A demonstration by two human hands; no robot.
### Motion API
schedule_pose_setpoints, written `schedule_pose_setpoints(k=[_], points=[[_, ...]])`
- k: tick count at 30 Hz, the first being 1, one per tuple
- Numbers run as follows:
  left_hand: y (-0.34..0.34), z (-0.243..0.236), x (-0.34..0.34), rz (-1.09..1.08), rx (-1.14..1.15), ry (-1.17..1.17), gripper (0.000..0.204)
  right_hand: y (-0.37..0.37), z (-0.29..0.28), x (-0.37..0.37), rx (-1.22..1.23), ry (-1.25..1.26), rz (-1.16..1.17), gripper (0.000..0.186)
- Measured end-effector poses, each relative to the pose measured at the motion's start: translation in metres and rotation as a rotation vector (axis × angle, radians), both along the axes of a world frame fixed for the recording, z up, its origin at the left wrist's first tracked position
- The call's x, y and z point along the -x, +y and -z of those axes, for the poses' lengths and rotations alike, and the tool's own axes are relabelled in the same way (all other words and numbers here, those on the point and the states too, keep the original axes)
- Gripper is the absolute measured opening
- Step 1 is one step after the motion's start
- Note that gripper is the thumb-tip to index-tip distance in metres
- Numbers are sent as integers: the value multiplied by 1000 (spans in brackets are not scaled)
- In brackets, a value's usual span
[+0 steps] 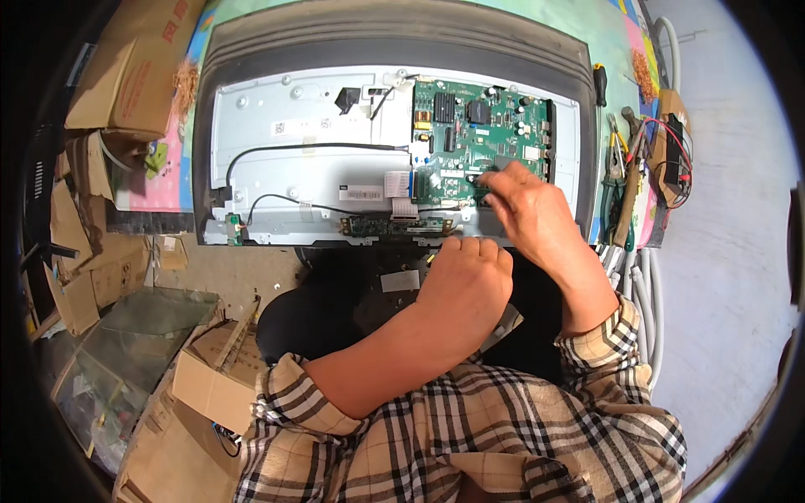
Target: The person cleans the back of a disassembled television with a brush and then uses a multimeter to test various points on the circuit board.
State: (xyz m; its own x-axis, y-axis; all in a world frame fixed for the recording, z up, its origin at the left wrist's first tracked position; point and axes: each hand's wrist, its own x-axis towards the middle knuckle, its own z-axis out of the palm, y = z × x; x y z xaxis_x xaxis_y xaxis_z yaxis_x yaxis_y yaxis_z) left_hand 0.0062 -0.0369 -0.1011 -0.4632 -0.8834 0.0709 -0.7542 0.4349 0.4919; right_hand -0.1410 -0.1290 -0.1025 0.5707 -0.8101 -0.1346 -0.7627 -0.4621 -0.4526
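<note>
An opened flat-screen television lies back up before me, its light metal back plate bare inside a dark frame. On its right half sits a green circuit board with capacitors and dark heat sinks. Over the lower part of this board my right hand is bent, thumb and fingertips close together; what lies between them is too small to make out. My left hand is curled at the television's near edge, below the narrow board, its fingertips hidden. White flat ribbon cables run beside the green board's left edge.
A screwdriver, green-handled pliers, a hammer and a black box with red leads lie at the right. Cardboard boxes stand at the left. Grey tubes run down beside my right arm.
</note>
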Motion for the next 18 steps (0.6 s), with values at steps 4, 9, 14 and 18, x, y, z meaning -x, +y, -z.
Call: schedule_pose_setpoints(k=[4, 9, 14, 18], points=[[6, 9, 5, -61, 131, -23, 7, 13, 1, -11, -67, 52, -40, 21], [11, 6, 1, 37, -26, 17, 10, 18, 6, -15, -40, 63, -103, 27], [11, 9, -3, 35, -51, 32, 7, 22, 9, -23, -5, 51, -118, 35], [9, 8, -7, 30, -36, 9, 6, 19, 12, -26, 2, 9, -125, 38]])
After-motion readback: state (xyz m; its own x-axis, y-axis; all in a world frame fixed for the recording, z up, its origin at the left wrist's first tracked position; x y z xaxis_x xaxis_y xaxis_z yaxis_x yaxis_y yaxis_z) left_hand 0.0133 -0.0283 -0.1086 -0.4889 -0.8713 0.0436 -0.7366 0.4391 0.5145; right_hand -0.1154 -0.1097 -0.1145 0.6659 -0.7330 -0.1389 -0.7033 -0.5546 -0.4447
